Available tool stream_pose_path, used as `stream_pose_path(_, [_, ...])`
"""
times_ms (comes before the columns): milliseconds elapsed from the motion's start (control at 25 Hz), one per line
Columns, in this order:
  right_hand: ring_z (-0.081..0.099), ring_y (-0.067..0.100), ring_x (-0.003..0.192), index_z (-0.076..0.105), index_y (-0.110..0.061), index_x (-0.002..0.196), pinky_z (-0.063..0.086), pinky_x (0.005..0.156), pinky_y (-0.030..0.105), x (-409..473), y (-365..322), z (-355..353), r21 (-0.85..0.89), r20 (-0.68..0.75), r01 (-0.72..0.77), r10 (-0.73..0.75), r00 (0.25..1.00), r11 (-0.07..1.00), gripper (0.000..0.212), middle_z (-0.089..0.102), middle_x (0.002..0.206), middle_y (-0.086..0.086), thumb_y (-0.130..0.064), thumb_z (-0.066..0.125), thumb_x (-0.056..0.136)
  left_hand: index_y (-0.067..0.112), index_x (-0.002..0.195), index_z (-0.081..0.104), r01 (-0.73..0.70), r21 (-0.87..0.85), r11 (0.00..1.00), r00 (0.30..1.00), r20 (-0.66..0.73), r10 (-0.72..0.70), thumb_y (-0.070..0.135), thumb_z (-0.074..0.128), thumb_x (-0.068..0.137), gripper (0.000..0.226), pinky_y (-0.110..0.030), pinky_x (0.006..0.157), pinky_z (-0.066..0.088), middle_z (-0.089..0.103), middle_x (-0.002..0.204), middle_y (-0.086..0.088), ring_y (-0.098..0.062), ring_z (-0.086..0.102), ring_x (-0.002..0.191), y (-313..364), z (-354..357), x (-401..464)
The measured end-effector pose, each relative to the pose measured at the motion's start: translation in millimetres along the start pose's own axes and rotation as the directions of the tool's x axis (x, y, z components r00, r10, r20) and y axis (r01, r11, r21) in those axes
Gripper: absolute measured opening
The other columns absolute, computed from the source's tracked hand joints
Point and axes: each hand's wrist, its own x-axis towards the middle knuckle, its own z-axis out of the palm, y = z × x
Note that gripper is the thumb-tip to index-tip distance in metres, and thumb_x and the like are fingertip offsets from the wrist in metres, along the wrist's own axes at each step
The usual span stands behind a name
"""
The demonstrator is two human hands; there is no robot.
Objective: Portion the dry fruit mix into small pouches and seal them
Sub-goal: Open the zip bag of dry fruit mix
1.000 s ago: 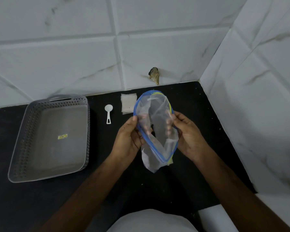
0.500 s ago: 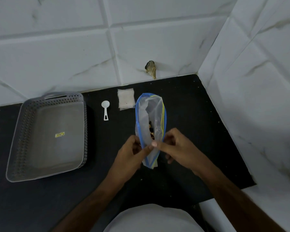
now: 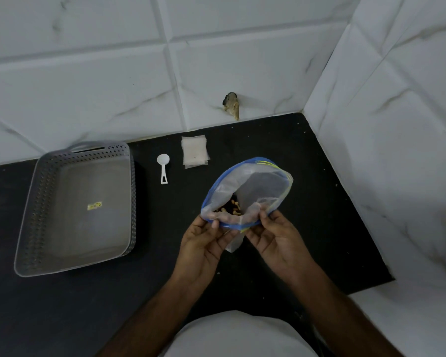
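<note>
We held the bag (image 3: 245, 191) open above the counter (image 3: 307, 202), a little right of centre, with its blue zip rim spread into a wide loop. Our left hand (image 3: 204, 243) pinched the near rim at about seven o'clock of the loop, and our right hand (image 3: 276, 238) pinched it at about five o'clock, thumbs on top and fingers curled behind the plastic. Both forearms came up from six o'clock and met at the bag, palms turned partly toward each other. The mix (image 3: 231, 206) (a small dark-and-tan heap, too small to tell piece by piece) lay low inside the bag near our fingers.

We judged this to be the opening step: the stock bag was being held open so that the fruit could be reached. No portion had yet gone into a pouch, as far as we could see. The pouches (image 3: 194, 152) lay flat in a stack at eleven o'clock from the bag, well apart from it, and the scoop (image 3: 163, 167) lay at ten o'clock, untouched. The tray (image 3: 36, 202) sat far off at nine o'clock.

The next move, we thought, called for freeing one hand while the other kept the mouth open, then fetching the scoop and a pouch.
</note>
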Motion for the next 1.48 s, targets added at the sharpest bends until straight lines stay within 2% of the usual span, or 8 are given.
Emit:
stream_pose_path(200, [0.055,0.038,0.129,0.062,0.002,0.133,0.041,0.113,0.049,3,9,0,0.099,0.133,-0.209,0.195,0.972,0.973,0.052,0.052,0.144,0.027,-0.035,0.037,0.108,-0.004,0.137,0.049,0.175,-0.108,0.979,0.979,0.123,-0.161,0.030,0.049,0.099,0.050,-0.045,0.093,0.056,0.050,0.122,-0.027,-0.034,0.058,0.104,-7,4,-1])
stream_pose_path(480, [0.066,0.032,0.119,0.064,-0.010,0.130,0.049,0.105,0.053,9,-5,3,-0.300,-0.026,-0.110,0.107,0.994,0.948,0.042,0.070,0.127,0.015,-0.037,0.058,0.098,0.001,0.113,0.055,0.097,0.602,0.793,0.992,-0.121,-0.029,0.031,0.063,0.095,0.035,-0.048,0.077,0.059,0.068,0.115,-0.023,-0.031,0.071,0.092,19,-8,19])
stream_pose_path(640, [0.067,0.021,0.109,0.052,-0.025,0.132,0.058,0.091,0.047,24,-47,20,-0.773,-0.109,-0.037,-0.076,0.991,0.634,0.047,0.065,0.124,0.002,-0.044,0.068,0.092,0.028,0.130,0.046,-0.077,0.856,0.512,0.985,-0.013,0.169,0.038,0.065,0.096,0.040,-0.033,0.082,0.057,0.058,0.123,0.002,-0.010,0.064,0.105,52,2,38])
stream_pose_path(840, [0.061,0.015,0.105,0.047,-0.025,0.137,0.054,0.084,0.036,69,-85,50,-0.979,0.030,0.063,-0.170,0.985,0.194,0.047,0.057,0.123,-0.004,-0.047,0.059,0.097,0.020,0.124,0.061,-0.177,0.956,0.232,0.984,0.165,0.071,0.034,0.059,0.101,0.027,-0.031,0.087,0.056,0.068,0.111,0.004,-0.011,0.067,0.104,73,37,89])
stream_pose_path(920, [0.066,0.019,0.100,0.060,-0.020,0.120,0.057,0.087,0.039,84,-86,52,-0.985,0.081,0.100,-0.130,0.988,0.143,0.025,0.066,0.113,0.002,-0.036,0.056,0.101,0.013,0.115,0.068,-0.193,0.934,0.301,0.981,0.173,0.091,0.021,0.057,0.103,0.018,-0.032,0.087,0.057,0.071,0.105,-0.003,-0.018,0.069,0.101,68,40,101])
stream_pose_path(1120, [0.059,0.008,0.069,0.071,-0.007,0.100,0.046,0.062,0.022,88,-98,59,-0.973,0.165,0.170,-0.047,0.985,0.159,0.032,0.065,0.079,0.001,-0.038,0.060,0.100,0.006,0.101,0.067,0.121,0.533,0.837,0.986,0.032,-0.163,0.008,0.043,0.106,0.025,-0.030,0.077,0.056,0.069,0.092,-0.010,-0.017,0.066,0.082,62,40,100])
stream_pose_path(1240, [0.071,0.012,0.079,0.076,-0.008,0.100,0.056,0.075,0.027,88,-111,57,-0.961,0.135,0.104,0.107,0.985,0.256,0.048,0.076,0.081,-0.003,-0.053,0.062,0.094,0.009,0.094,0.068,0.258,0.394,0.882,0.959,0.004,-0.283,0.020,0.054,0.096,0.018,-0.032,0.073,0.051,0.068,0.084,-0.007,-0.017,0.066,0.074,73,35,103])
stream_pose_path(1480, [0.067,0.028,0.105,0.073,-0.007,0.111,0.045,0.111,0.045,101,-89,40,-0.602,-0.013,-0.206,0.249,0.968,0.771,0.046,0.071,0.107,0.014,-0.048,0.070,0.090,0.013,0.097,0.070,0.206,0.414,0.887,0.973,0.011,-0.231,0.039,0.064,0.093,0.027,-0.042,0.094,0.052,0.071,0.101,-0.009,-0.024,0.069,0.095,72,35,107])
